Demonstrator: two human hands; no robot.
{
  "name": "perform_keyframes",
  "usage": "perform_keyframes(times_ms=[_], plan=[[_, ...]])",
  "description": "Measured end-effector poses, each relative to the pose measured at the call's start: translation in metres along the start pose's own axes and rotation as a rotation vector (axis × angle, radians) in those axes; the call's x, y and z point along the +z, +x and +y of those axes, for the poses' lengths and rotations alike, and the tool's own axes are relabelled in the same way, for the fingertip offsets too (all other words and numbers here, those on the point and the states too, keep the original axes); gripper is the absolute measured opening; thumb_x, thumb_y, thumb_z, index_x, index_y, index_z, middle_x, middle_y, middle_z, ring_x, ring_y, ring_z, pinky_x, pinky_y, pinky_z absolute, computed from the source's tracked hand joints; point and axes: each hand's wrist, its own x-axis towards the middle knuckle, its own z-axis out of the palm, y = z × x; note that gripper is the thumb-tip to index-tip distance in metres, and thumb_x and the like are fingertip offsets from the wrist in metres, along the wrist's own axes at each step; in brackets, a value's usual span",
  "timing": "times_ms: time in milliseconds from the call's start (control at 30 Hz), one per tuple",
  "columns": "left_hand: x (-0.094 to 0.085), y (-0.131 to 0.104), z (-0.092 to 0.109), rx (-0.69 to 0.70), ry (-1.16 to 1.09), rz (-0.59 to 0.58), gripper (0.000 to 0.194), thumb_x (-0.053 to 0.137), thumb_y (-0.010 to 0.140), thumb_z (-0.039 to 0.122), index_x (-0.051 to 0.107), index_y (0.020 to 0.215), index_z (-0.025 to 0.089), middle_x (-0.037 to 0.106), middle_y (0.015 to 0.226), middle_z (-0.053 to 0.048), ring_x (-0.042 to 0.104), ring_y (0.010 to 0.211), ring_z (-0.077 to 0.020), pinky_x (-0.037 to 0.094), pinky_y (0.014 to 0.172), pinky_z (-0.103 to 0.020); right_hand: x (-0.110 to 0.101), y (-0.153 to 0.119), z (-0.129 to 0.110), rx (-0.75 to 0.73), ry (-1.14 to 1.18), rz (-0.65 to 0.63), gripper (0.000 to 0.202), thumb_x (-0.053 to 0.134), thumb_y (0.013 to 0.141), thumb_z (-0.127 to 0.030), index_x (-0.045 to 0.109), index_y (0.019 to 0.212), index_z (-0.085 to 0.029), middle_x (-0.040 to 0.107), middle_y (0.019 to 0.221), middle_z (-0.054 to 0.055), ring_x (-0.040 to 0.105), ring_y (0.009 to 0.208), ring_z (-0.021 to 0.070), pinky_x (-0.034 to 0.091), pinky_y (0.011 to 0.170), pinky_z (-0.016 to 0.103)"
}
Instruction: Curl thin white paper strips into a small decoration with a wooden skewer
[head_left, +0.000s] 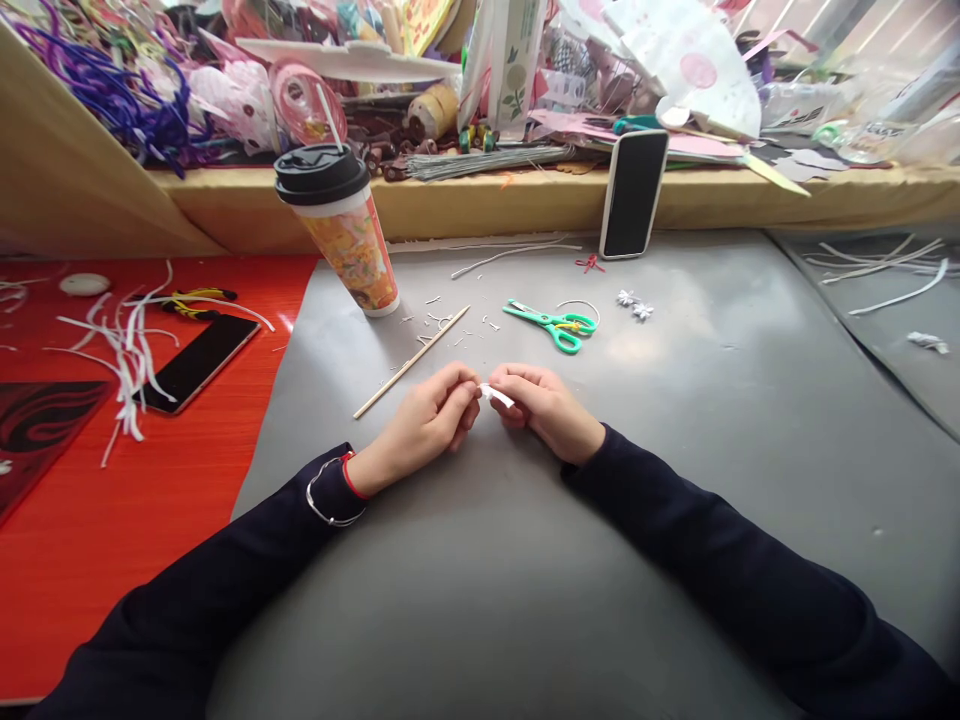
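Between my two hands is a short white strip, perhaps paper or cord, with a small knotted-looking lump at its left end. My left hand pinches that left end between thumb and forefinger. Closed around the strip from the other side is my right hand, its thumb on top and the other fingers curled under. Beyond the hands lie green-handled scissors. A pointed wooden stick rests on the grey mat by my left hand, with tiny white scraps around it.
A lidded paper cup stands at the back left, and a phone leans upright at the back. Small white flower shapes lie to the right. White strips, pliers and another phone are on the red table. Craft supplies crowd the back shelf.
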Motion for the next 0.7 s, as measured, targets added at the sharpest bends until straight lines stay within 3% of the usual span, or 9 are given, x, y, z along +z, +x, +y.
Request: perform_keyframes(times_ms=[133,367,533,700], plan=[[0.0007,0.0045,0.0020,-0.122,-0.257,-0.054,0.021,0.037,0.090,0.035,0.041,0.078,0.018,0.047,0.063,0.005,0.047,0.040,-0.0049,0.031,0.039,-0.018,0.0022,0.0025,0.0022,0.018,0.079,-0.005,0.025,0.053,0.079,-0.034,0.045,0.061,-0.017,0.032,0.049,-0.008,0.024,0.044,0.0039,0.019,0.043,0.020],[0.0004,0.0057,0.0000,-0.162,-0.267,-0.053,0.022,0.043,0.087,0.036,0.042,0.075,0.017,0.049,0.064,0.004,0.047,0.042,-0.0045,0.030,0.039,-0.018,0.0013,0.0032,0.0026,0.018,0.066,0.001,0.025,0.052,0.080,-0.034,0.045,0.062,-0.018,0.033,0.048,-0.008,0.024,0.044,0.0040,0.018,0.042,0.019],[0.0002,0.0068,0.0016,-0.238,-0.457,-0.080,0.019,0.044,0.086,0.028,0.040,0.071,0.017,0.035,0.059,0.006,0.037,0.041,-0.0037,0.024,0.040,-0.018,0.0038,0.0022,0.0015,0.068,0.057,0.010,0.026,0.049,0.078,-0.031,0.041,0.058,-0.018,0.031,0.048,-0.008,0.023,0.044,0.0044,0.018,0.042,0.020],[0.0016,0.0109,0.0029,-0.302,-0.630,-0.070,0.020,0.042,0.083,0.024,0.035,0.066,0.017,0.021,0.059,0.005,0.024,0.045,-0.0041,0.016,0.043,-0.020,0.0089,0.0047,0.0019,-0.002,0.144,0.010,0.030,0.047,0.076,-0.025,0.029,0.053,-0.019,0.024,0.050,-0.008,0.018,0.045,0.0043,0.016,0.045,0.022]])
